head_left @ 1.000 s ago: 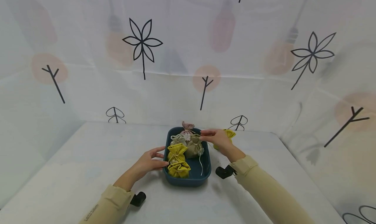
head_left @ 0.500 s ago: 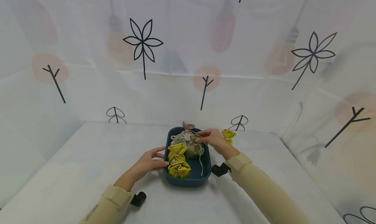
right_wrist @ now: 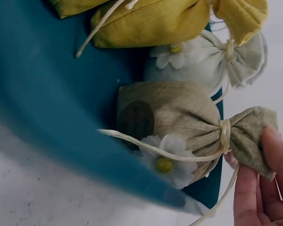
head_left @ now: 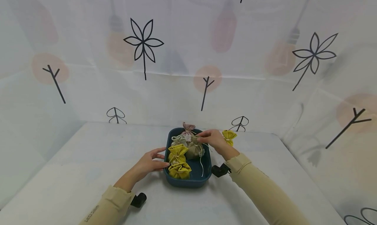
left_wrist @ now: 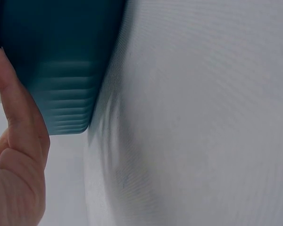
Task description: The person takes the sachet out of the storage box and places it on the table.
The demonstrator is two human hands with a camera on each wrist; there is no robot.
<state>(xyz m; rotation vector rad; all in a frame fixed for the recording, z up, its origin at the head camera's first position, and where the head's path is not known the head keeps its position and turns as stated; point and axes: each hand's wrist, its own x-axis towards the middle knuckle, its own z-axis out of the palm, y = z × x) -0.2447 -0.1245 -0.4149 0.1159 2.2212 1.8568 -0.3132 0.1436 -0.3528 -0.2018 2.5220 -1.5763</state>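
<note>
A dark blue rectangular bin [head_left: 188, 184] holds several small drawstring pouches. My right hand [head_left: 216, 140] pinches the gathered top of an olive-beige pouch [right_wrist: 179, 117] between thumb and fingers. That pouch bears a white cloth flower [right_wrist: 167, 162] and sits at the bin's right side, its cord hanging loose. At the bin's left side, my left hand [head_left: 147, 162] touches the wall and rim with fingers spread and fairly straight; the left wrist view shows its thumb [left_wrist: 14, 94] against the bin. Two yellow pouches [head_left: 177, 153] lie along the left, with a pale pouch [head_left: 178, 139] and a pink one [head_left: 188, 128] behind them.
Another yellow pouch [head_left: 229, 136] stands on the white table [head_left: 103, 153] outside the bin, partly behind the right hand. A printed white cloth [head_left: 176, 97] hangs behind the table. Inside the bin, the front right floor [head_left: 197, 172] shows bare.
My right hand has moved slightly left, from the bin's right rim onto the olive-beige pouch's top. More of the outside yellow pouch's top shows. The left hand stays put.
</note>
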